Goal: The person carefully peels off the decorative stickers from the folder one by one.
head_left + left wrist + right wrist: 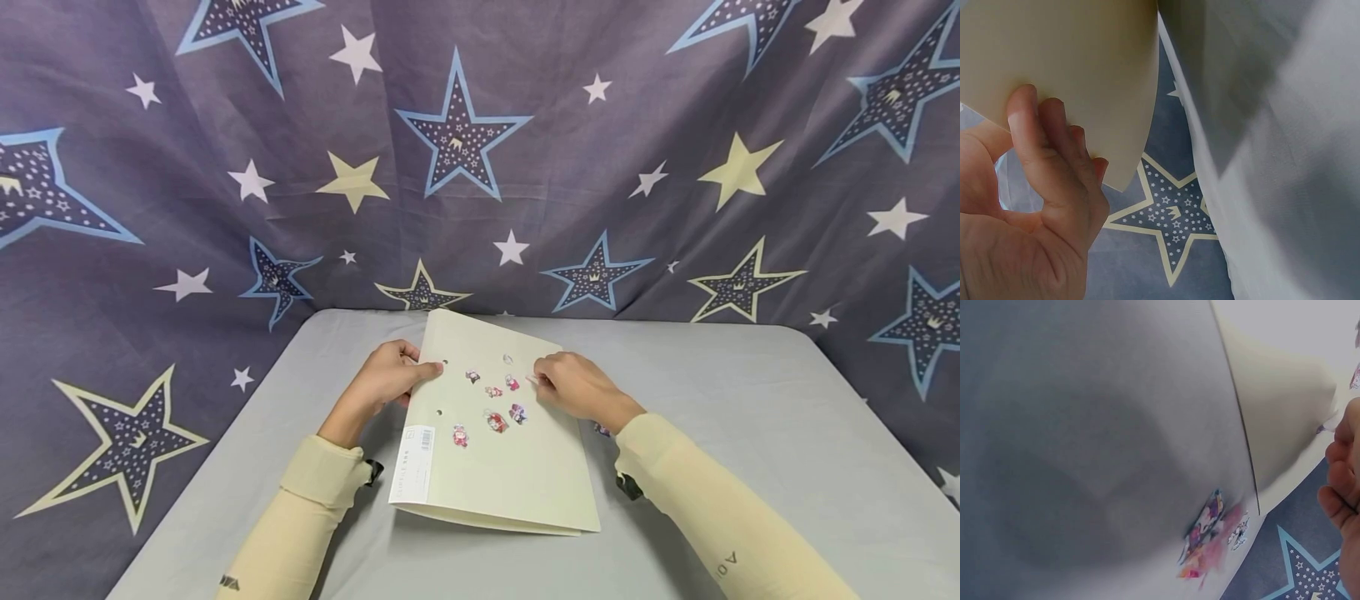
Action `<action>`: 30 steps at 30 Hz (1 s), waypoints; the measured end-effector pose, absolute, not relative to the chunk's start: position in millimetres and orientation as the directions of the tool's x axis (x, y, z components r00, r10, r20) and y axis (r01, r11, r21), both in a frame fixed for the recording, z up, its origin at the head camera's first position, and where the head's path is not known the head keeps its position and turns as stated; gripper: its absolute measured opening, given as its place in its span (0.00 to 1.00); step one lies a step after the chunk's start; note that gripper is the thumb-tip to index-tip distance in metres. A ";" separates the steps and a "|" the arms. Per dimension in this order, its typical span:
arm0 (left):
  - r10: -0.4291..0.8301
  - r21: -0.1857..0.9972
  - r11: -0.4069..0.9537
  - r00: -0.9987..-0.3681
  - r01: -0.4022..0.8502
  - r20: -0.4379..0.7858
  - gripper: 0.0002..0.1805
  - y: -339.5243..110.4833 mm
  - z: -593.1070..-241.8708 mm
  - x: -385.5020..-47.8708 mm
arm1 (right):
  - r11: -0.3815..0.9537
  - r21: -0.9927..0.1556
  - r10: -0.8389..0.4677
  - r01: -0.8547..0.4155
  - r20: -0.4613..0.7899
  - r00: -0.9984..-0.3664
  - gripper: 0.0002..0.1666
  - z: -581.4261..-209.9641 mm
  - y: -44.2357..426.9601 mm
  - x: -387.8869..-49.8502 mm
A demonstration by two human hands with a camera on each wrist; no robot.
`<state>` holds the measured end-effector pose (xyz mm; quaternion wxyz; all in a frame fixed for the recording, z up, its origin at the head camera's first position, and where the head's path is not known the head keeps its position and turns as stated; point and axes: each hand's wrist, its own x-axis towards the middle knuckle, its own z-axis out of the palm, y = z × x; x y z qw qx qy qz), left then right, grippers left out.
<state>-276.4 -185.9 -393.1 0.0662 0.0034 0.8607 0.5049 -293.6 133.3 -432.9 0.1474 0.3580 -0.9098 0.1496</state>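
Your left hand (pixel 386 377) grips the left edge of a pale cream, flat cardboard folder (pixel 491 457), thumb on the front face and fingers curled against the back. The folder stands tilted in front of you over a grey cloth-covered table (pixel 750 433). Along its near edge two layers part slightly, and a white paper label (pixel 414 462) sits at the lower left corner.

Your right hand (pixel 581 386) is at the folder's right edge, fingers curled and bunched, their tips pinching a small pale sticker (pixel 1330 424) with a purple bit against the front. Several small, colourful cartoon stickers (pixel 497 421) are scattered over the middle of that face, left of your right hand. More loose, shiny stickers (pixel 1202 534) lie on the grey cloth by your right wrist.

To your right you have wide room before the table's edge; to your left the margin is narrower. Beyond the far edge, close behind the folder's top, hangs a dark purple-grey fabric curtain (pixel 525 225) printed with stars.
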 end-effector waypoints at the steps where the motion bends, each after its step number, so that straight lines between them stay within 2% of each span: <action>1: 0.073 0.870 0.490 -0.991 -0.061 -0.110 0.23 -185.9 -393.3 -276.4 | 0.699 -0.167 -0.608 -0.696 0.375 -0.700 0.15 -432.9 133.2 -293.5; 13: 0.072 0.869 0.490 -0.991 -0.064 -0.113 0.24 -186.3 -393.4 -277.7 | 0.693 -0.170 -0.601 -0.700 0.400 -0.692 0.15 -431.2 136.1 -294.1; 30: 0.076 0.867 0.495 -0.991 -0.055 -0.107 0.25 -186.3 -393.9 -277.2 | 0.734 -0.192 -0.558 -0.652 0.376 -0.740 0.13 -433.0 148.7 -292.0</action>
